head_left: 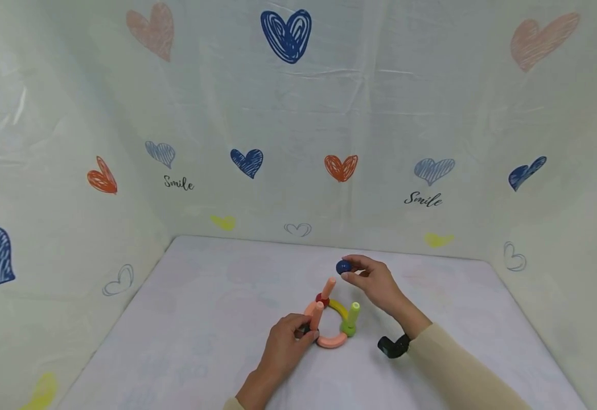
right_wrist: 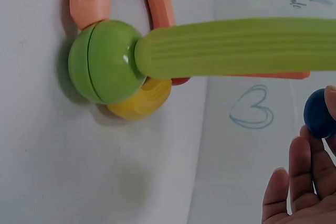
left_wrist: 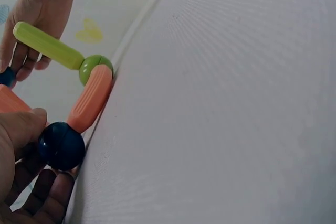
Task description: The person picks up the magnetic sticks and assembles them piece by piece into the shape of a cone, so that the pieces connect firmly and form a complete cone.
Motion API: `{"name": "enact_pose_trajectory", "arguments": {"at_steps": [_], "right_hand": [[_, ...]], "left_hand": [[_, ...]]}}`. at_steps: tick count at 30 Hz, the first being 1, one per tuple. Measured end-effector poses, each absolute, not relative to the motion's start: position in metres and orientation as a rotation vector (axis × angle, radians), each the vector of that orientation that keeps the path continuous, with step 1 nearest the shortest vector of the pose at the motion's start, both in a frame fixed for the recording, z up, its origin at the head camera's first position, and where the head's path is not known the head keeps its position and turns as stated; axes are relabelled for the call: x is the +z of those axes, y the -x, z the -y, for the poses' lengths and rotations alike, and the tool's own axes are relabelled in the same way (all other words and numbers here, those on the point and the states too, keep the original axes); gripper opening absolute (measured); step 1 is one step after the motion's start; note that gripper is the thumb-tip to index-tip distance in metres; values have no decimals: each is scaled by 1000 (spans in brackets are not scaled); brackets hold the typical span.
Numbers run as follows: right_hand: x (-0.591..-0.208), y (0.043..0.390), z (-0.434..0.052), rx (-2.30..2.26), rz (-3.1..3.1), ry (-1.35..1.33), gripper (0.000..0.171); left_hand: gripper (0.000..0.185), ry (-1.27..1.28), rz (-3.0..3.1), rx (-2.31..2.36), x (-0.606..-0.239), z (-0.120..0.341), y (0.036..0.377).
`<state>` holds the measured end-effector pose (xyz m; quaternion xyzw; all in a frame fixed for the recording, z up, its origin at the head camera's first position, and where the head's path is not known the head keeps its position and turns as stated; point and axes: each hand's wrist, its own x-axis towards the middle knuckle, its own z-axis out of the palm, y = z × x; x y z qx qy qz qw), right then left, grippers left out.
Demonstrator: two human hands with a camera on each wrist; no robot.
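A ring of magnetic building sticks and balls lies on the table, with curved orange [head_left: 332, 341] and yellow [head_left: 339, 308] sticks joined by a red ball [head_left: 322, 299], a green ball [head_left: 348, 328] and a dark blue ball [left_wrist: 61, 146]. From it rise two orange sticks [head_left: 328, 287] and a light green stick [right_wrist: 241, 47]. My left hand [head_left: 285, 341] grips the dark blue ball at the ring's near left, beside one orange stick. Beyond the ring, my right hand [head_left: 377, 285] pinches a loose blue ball [head_left: 344, 266] in the air, apart from the stick tops.
A black device [head_left: 392, 347] sits at the right wrist, right of the ring. The white table [head_left: 201, 296] ends at a pale curtain [head_left: 380, 114] printed with hearts, which also hangs along both sides.
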<state>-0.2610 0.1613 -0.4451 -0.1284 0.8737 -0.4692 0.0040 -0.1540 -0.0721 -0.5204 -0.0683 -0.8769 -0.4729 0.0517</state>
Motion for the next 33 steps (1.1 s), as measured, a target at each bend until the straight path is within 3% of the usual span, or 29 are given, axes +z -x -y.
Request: {"name": "enact_pose_trajectory", "arguments": {"at_steps": [33], "right_hand": [[-441, 237, -145, -1521, -2644, 603, 42]], "left_hand": [[30, 195, 2661, -1399, -520, 70, 154]]}}
